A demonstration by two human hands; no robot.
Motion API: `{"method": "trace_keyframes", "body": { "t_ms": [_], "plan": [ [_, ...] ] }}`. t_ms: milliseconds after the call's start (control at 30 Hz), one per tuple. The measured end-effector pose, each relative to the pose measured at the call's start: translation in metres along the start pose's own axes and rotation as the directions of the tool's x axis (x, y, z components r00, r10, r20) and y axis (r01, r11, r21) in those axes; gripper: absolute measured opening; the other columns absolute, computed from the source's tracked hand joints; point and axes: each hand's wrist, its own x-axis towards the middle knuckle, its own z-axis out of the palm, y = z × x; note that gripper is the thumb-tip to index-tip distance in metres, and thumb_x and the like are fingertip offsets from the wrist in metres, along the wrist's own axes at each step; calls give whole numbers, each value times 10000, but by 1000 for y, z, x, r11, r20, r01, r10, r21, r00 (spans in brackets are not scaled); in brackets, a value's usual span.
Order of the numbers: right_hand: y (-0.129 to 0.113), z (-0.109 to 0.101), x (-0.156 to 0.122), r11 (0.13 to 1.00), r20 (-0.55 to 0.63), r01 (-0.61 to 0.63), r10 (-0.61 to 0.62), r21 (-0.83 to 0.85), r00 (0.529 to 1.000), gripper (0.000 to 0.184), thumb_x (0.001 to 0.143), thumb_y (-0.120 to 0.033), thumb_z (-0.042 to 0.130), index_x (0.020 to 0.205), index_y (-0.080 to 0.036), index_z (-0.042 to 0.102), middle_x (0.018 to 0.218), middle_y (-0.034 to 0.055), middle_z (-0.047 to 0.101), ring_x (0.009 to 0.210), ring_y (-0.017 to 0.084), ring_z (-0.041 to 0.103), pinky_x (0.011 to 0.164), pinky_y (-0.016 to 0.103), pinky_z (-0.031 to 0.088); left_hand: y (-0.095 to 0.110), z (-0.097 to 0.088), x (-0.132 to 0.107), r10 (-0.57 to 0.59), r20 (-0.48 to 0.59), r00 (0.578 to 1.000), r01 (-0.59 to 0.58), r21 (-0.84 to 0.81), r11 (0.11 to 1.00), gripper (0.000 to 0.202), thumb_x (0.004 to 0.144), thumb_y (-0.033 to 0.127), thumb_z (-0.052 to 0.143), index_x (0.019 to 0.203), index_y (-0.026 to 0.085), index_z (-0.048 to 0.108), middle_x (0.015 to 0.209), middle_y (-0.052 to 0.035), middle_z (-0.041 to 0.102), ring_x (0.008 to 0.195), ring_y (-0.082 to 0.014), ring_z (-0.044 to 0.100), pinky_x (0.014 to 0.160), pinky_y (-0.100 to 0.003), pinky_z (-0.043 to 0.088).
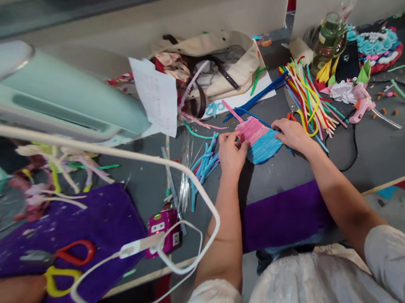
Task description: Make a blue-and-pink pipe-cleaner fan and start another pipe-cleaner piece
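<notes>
A rounded craft piece (263,143) lies on the dark table in front of me, covered with rows of fuzzy pipe cleaners, pink in its upper left part and blue below. My left hand (232,152) is at its left edge, with the fingers bent and the thumb and forefinger pinched on the pink side. At the opposite edge, my right hand (292,136) has its thumb and fingertips closed on the blue side. A pink pipe cleaner (232,111) sticks out past the top. The undersides of my fingertips are hidden.
Loose blue pipe cleaners (205,162) lie left of my hands. A colourful bundle of pipe cleaners (311,97), scissors (303,122) and a pink glue gun (361,103) are to the right. A white cable (120,152) loops past a purple power strip (162,229). Another person's arm (19,293) shows lower left.
</notes>
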Motion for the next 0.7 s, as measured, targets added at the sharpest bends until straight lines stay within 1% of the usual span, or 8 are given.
{"method": "trace_keyframes", "body": {
  "t_ms": [67, 167, 300, 367, 467, 533, 600, 700],
  "plan": [
    [-1, 2, 1, 996, -25, -59, 61, 74, 998, 231, 811, -162, 638, 1039, -195, 665, 1008, 71, 690, 885, 199, 629, 793, 317, 454, 1, 0, 1, -16, 4, 1000, 16, -3, 1000, 291, 754, 191, 662, 1044, 175, 663, 1099, -61, 519, 672, -113, 591, 791, -330, 510],
    [3, 9, 4, 952, -46, -89, 107, 293, 993, 239, 758, -173, 701, 991, -194, 657, 947, 44, 698, 853, 173, 635, 765, 303, 471, 2, -1, 1, -34, 0, 999, 34, -6, 999, 269, 752, 196, 667, 1021, 182, 668, 1083, -53, 525, 664, -109, 586, 785, -329, 507],
    [13, 21, 11, 793, 11, -100, 116, 601, 993, 307, 690, -133, 705, 992, -154, 649, 788, 16, 664, 752, 143, 629, 679, 265, 485, -1, 1, 2, -37, 12, 999, 37, -25, 999, 266, 753, 206, 672, 1017, 175, 670, 1082, -55, 521, 650, -99, 574, 760, -319, 507],
    [14, 24, 13, 705, 45, -100, 96, 702, 994, 324, 677, -120, 683, 998, -137, 653, 738, 3, 648, 701, 132, 615, 645, 255, 486, -5, 4, 3, -25, 12, 1000, 26, -48, 999, 270, 753, 202, 669, 1022, 170, 671, 1077, -55, 518, 647, -97, 567, 748, -316, 508],
    [13, 20, 14, 602, 43, -67, 53, 795, 998, 321, 674, -116, 657, 994, -123, 671, 779, 21, 683, 709, 132, 621, 658, 260, 501, -7, 7, 4, -1, -4, 1000, 1, -79, 997, 273, 748, 198, 674, 1020, 172, 673, 1047, -48, 532, 646, -100, 556, 742, -314, 509],
    [13, 14, 13, 549, 42, -47, 21, 835, 999, 322, 677, -135, 664, 999, -122, 689, 839, 39, 715, 740, 139, 634, 691, 271, 514, -5, 6, 4, 35, -67, 997, -41, -89, 995, 239, 757, 200, 672, 995, 175, 677, 1002, -41, 552, 657, -108, 550, 755, -314, 507],
    [17, 5, 10, 504, 49, -31, -24, 863, 998, 331, 687, -171, 681, 1015, -127, 705, 884, 48, 734, 754, 141, 641, 717, 279, 519, 0, 1, 2, 97, -205, 974, -115, -78, 990, 182, 800, 205, 637, 975, 179, 678, 975, -44, 568, 714, -132, 561, 767, -313, 501],
    [26, -6, 7, 469, 82, -21, -110, 883, 991, 342, 717, -237, 691, 1044, -139, 720, 892, 49, 746, 744, 140, 640, 718, 280, 515, 15, -10, -6, 231, -423, 876, -247, 17, 969, 164, 881, 222, 555, 990, 184, 672, 1019, -76, 582, 902, -187, 581, 827, -338, 485]
  ]
}}
